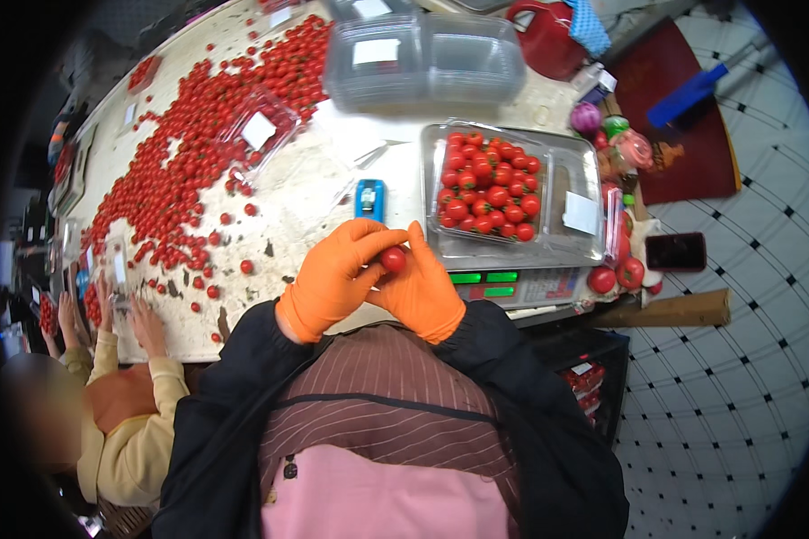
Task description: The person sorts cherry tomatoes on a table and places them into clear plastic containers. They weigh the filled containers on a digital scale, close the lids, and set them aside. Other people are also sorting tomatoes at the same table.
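Note:
In orange gloves, my left hand (330,279) and my right hand (423,293) meet just in front of my apron. A single red cherry tomato (393,259) is held between the fingers of both. Ahead and to the right, a clear plastic clamshell (545,195) lies with its lid folded open on the steel pan (512,255) of a digital scale (495,286). Cherry tomatoes (489,185) fill one half of it, and a white label (581,213) sits on the other. A blue device (369,200) lies just beyond my left fingers.
Loose cherry tomatoes (168,168) spread across the table (296,182) on the left, with another clamshell (259,131) among them. Stacked clamshells (425,60) stand at the back. A phone (675,252) lies at right. A co-worker's hands (147,327) rest at the left edge.

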`<state>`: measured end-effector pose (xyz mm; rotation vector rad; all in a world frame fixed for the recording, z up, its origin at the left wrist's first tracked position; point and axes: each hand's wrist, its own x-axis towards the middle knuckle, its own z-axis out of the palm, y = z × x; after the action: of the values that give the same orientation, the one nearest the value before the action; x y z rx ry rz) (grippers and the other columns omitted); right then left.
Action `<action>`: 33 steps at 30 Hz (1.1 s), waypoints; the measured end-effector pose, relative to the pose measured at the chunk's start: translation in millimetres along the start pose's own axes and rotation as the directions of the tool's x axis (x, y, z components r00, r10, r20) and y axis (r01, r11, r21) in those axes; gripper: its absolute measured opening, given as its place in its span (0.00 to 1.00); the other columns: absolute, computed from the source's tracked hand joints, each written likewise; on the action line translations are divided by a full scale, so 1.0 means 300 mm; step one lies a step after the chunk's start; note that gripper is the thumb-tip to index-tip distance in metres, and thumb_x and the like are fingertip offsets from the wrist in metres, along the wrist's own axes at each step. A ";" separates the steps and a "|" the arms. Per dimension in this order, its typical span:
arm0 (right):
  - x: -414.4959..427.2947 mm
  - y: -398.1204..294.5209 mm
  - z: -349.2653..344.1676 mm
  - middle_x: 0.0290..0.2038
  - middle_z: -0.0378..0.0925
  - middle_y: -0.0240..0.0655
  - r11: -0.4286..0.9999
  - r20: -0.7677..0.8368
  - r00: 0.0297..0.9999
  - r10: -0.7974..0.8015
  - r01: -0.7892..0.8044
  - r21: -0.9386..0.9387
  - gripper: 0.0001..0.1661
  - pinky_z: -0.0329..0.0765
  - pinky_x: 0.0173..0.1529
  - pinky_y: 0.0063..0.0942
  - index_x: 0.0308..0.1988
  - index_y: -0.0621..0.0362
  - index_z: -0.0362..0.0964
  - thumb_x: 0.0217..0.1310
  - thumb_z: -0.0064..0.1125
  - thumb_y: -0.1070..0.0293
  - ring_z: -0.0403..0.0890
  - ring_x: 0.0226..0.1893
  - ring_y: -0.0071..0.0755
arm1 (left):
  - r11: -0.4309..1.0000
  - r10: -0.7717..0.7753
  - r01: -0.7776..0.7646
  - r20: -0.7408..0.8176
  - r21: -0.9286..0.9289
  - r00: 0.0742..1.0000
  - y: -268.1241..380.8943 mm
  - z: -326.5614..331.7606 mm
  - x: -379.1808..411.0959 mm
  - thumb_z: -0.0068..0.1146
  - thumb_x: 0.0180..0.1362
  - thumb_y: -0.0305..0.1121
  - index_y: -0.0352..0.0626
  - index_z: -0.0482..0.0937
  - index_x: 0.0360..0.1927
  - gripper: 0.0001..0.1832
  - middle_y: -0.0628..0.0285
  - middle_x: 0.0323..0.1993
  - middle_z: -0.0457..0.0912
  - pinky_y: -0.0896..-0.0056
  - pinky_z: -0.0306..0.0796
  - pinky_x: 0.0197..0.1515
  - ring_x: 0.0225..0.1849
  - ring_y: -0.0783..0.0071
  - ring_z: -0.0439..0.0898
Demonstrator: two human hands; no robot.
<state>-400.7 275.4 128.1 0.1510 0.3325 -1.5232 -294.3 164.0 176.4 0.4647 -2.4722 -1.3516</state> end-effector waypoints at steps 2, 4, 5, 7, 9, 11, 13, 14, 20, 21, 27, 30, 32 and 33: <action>-0.009 -0.018 -0.049 0.53 0.70 0.44 0.986 0.017 0.998 -0.068 0.065 0.155 0.32 0.71 0.59 0.48 0.56 0.60 0.63 0.71 0.41 0.42 0.72 0.55 0.42 | 0.983 0.044 -0.056 0.071 0.176 0.997 0.037 0.024 0.031 0.63 0.47 0.18 0.44 0.77 0.53 0.26 0.55 0.52 0.75 0.66 0.73 0.51 0.49 0.58 0.77; -0.028 -0.045 -0.090 0.53 0.70 0.44 0.970 0.171 0.978 -0.118 0.076 0.229 0.31 0.71 0.59 0.48 0.57 0.60 0.63 0.72 0.40 0.44 0.72 0.56 0.43 | 0.986 0.119 -0.125 0.063 0.108 0.991 0.072 0.005 0.051 0.63 0.47 0.18 0.44 0.77 0.54 0.27 0.54 0.56 0.73 0.67 0.72 0.52 0.50 0.58 0.78; -0.041 -0.064 -0.104 0.53 0.70 0.44 0.961 0.246 0.959 -0.143 0.076 0.265 0.31 0.71 0.59 0.48 0.57 0.60 0.63 0.72 0.40 0.45 0.72 0.57 0.43 | 0.985 0.154 -0.158 0.055 0.074 0.986 0.085 -0.005 0.063 0.64 0.47 0.18 0.43 0.77 0.54 0.27 0.54 0.57 0.72 0.67 0.72 0.52 0.50 0.59 0.78; -0.064 -0.099 0.006 0.58 0.69 0.42 0.979 -0.044 0.980 -0.194 0.196 0.055 0.31 0.75 0.57 0.46 0.64 0.57 0.59 0.72 0.42 0.48 0.69 0.61 0.47 | 0.994 0.106 -0.106 -0.047 -0.007 0.993 0.107 -0.042 0.073 0.63 0.49 0.19 0.42 0.77 0.53 0.24 0.53 0.57 0.72 0.66 0.72 0.51 0.51 0.57 0.76; -0.090 -0.124 0.026 0.62 0.66 0.43 0.960 -0.015 0.967 -0.253 0.249 -0.129 0.33 0.74 0.59 0.48 0.66 0.57 0.56 0.72 0.39 0.46 0.69 0.62 0.47 | 0.993 0.114 -0.107 -0.148 0.057 0.982 0.064 -0.063 0.092 0.62 0.51 0.19 0.41 0.78 0.53 0.23 0.54 0.55 0.76 0.67 0.69 0.56 0.55 0.62 0.76; -0.095 -0.130 0.055 0.62 0.65 0.45 0.953 -0.004 0.975 -0.220 0.214 -0.215 0.37 0.72 0.60 0.49 0.66 0.59 0.54 0.72 0.36 0.42 0.69 0.62 0.47 | 0.994 0.095 -0.085 -0.144 0.074 0.985 0.038 -0.061 0.087 0.62 0.52 0.21 0.41 0.79 0.52 0.21 0.55 0.55 0.75 0.66 0.69 0.56 0.55 0.61 0.76; -0.089 -0.126 0.053 0.61 0.65 0.45 0.944 0.002 0.983 -0.183 0.176 -0.279 0.41 0.72 0.60 0.49 0.67 0.61 0.53 0.71 0.33 0.38 0.69 0.62 0.46 | 0.990 0.119 -0.111 -0.096 0.088 0.988 0.046 -0.041 0.090 0.63 0.52 0.21 0.41 0.79 0.52 0.21 0.54 0.56 0.74 0.67 0.70 0.56 0.54 0.62 0.77; -0.081 -0.121 0.043 0.61 0.65 0.45 0.942 0.006 0.987 -0.160 0.154 -0.298 0.43 0.72 0.60 0.48 0.66 0.61 0.53 0.70 0.32 0.36 0.69 0.61 0.45 | 0.995 0.014 -0.018 -0.042 -0.094 0.999 0.072 -0.026 0.090 0.63 0.52 0.23 0.41 0.79 0.51 0.21 0.54 0.57 0.73 0.67 0.70 0.56 0.55 0.62 0.76; -0.061 -0.120 0.027 0.59 0.67 0.43 0.918 0.049 0.998 -0.046 0.061 -0.393 0.51 0.73 0.59 0.45 0.64 0.61 0.55 0.63 0.30 0.25 0.72 0.58 0.40 | 0.994 -0.005 0.030 0.232 -0.104 0.973 0.020 -0.015 0.107 0.62 0.55 0.23 0.37 0.77 0.50 0.17 0.53 0.56 0.67 0.71 0.79 0.44 0.46 0.66 0.82; -0.059 -0.119 0.014 0.59 0.67 0.43 0.917 0.070 0.997 -0.030 0.055 -0.395 0.52 0.73 0.59 0.45 0.64 0.61 0.55 0.63 0.30 0.25 0.72 0.58 0.40 | 0.992 -0.008 0.036 0.233 -0.119 0.972 0.019 -0.012 0.106 0.62 0.56 0.24 0.37 0.77 0.49 0.16 0.53 0.57 0.67 0.71 0.78 0.44 0.47 0.66 0.82; -0.065 -0.098 0.019 0.58 0.69 0.42 0.957 -0.061 0.998 -0.021 0.002 -0.290 0.49 0.74 0.57 0.43 0.64 0.56 0.57 0.63 0.32 0.26 0.73 0.58 0.40 | 0.944 -0.131 0.156 0.103 -0.292 0.986 0.040 0.000 0.111 0.61 0.56 0.24 0.38 0.76 0.46 0.13 0.58 0.51 0.74 0.71 0.73 0.51 0.49 0.70 0.78; -0.071 -0.104 -0.012 0.55 0.72 0.41 0.996 -0.073 0.997 0.028 -0.034 -0.088 0.36 0.76 0.49 0.34 0.62 0.61 0.61 0.70 0.42 0.43 0.74 0.54 0.37 | 0.902 -0.181 0.127 -0.096 -0.413 0.979 0.016 -0.023 0.128 0.60 0.56 0.22 0.37 0.75 0.46 0.14 0.63 0.44 0.79 0.72 0.69 0.57 0.50 0.74 0.77; -0.098 -0.159 -0.003 0.51 0.74 0.39 0.987 -0.129 0.990 -0.057 0.036 -0.160 0.24 0.74 0.38 0.22 0.56 0.64 0.68 0.70 0.49 0.57 0.76 0.47 0.32 | 0.870 -0.243 0.141 -0.162 -0.473 0.956 -0.005 -0.040 0.119 0.61 0.55 0.21 0.36 0.75 0.50 0.18 0.62 0.46 0.79 0.73 0.70 0.56 0.49 0.75 0.77; -0.111 -0.216 0.005 0.48 0.75 0.38 0.961 -0.136 0.974 -0.183 0.148 -0.233 0.22 0.71 0.33 0.17 0.54 0.65 0.70 0.68 0.52 0.61 0.76 0.43 0.29 | 0.866 -0.271 0.148 -0.200 -0.478 0.942 -0.006 -0.051 0.114 0.63 0.54 0.22 0.35 0.76 0.50 0.19 0.62 0.45 0.80 0.73 0.71 0.54 0.48 0.75 0.78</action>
<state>-465.2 303.5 146.6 0.0677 0.6516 -1.6312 -319.1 137.4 186.0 0.7567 -1.8480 -1.7671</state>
